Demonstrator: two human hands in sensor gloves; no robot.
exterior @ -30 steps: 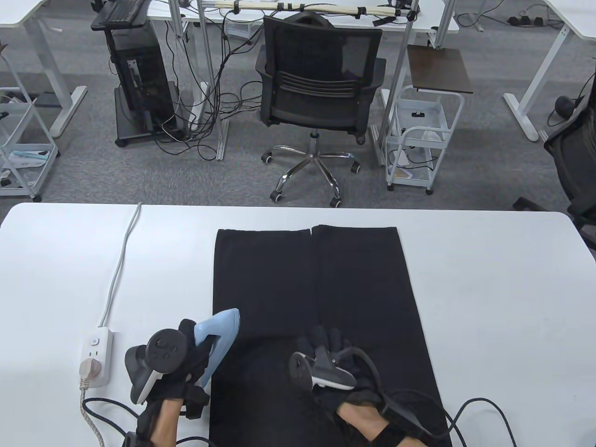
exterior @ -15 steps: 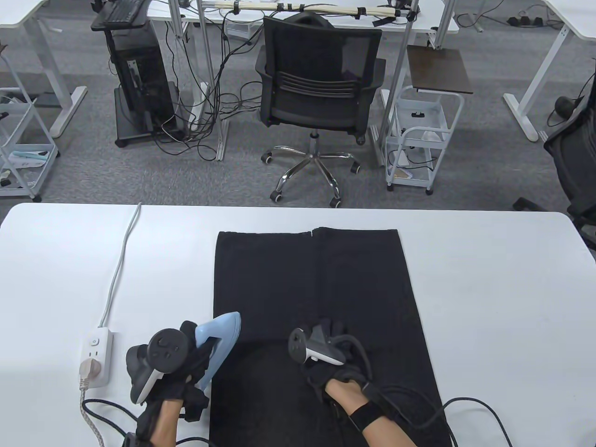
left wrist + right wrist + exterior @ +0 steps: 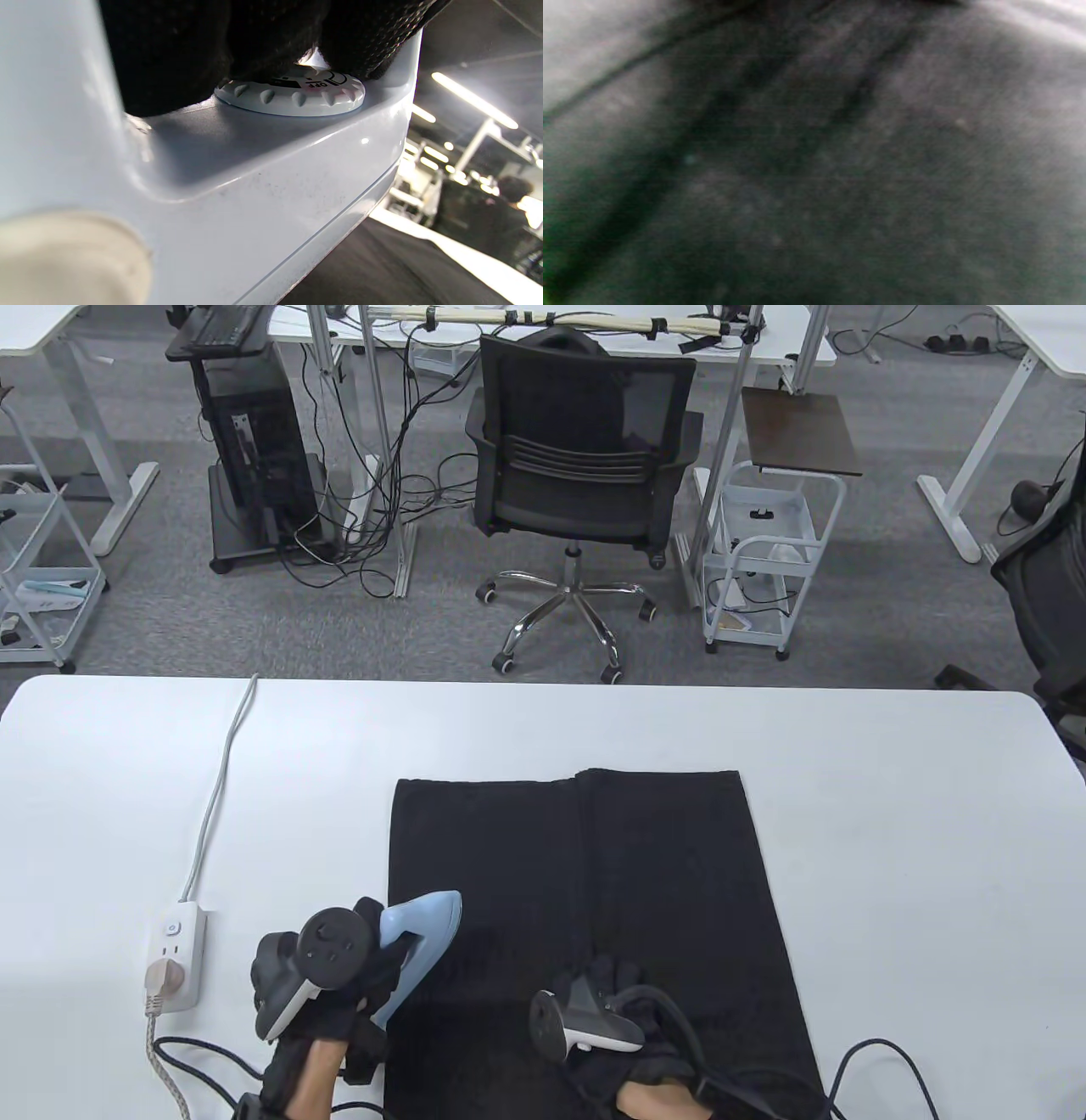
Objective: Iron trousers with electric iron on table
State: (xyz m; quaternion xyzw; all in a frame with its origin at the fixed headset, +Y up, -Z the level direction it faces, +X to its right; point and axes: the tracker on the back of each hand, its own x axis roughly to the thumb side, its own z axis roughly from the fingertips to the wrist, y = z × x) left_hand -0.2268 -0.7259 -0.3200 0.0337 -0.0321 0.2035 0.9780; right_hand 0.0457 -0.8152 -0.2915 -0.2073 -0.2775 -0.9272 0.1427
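Observation:
Black trousers (image 3: 594, 865) lie flat on the white table (image 3: 891, 831), legs pointing away from me. My left hand (image 3: 356, 984) grips the handle of a light blue electric iron (image 3: 420, 937) at the trousers' left edge, nose pointing away. The left wrist view shows the iron's body (image 3: 271, 178), its white dial (image 3: 292, 91) and my gloved fingers (image 3: 191, 51) around the handle. My right hand (image 3: 615, 984) rests on the trousers near the front edge, fingers stretched forward. The right wrist view shows only blurred dark cloth (image 3: 840, 190).
A white power strip (image 3: 176, 954) with a plug in it lies left of the iron, its white cable (image 3: 222, 780) running to the far edge. A braided cord (image 3: 165, 1069) and black glove cables (image 3: 882, 1060) lie along the front edge. An office chair (image 3: 581, 458) stands beyond the table.
The trousers have slid toward me, their far hems now lower on the table. My right hand moved back toward the front edge with them. My left hand and the iron shifted slightly right.

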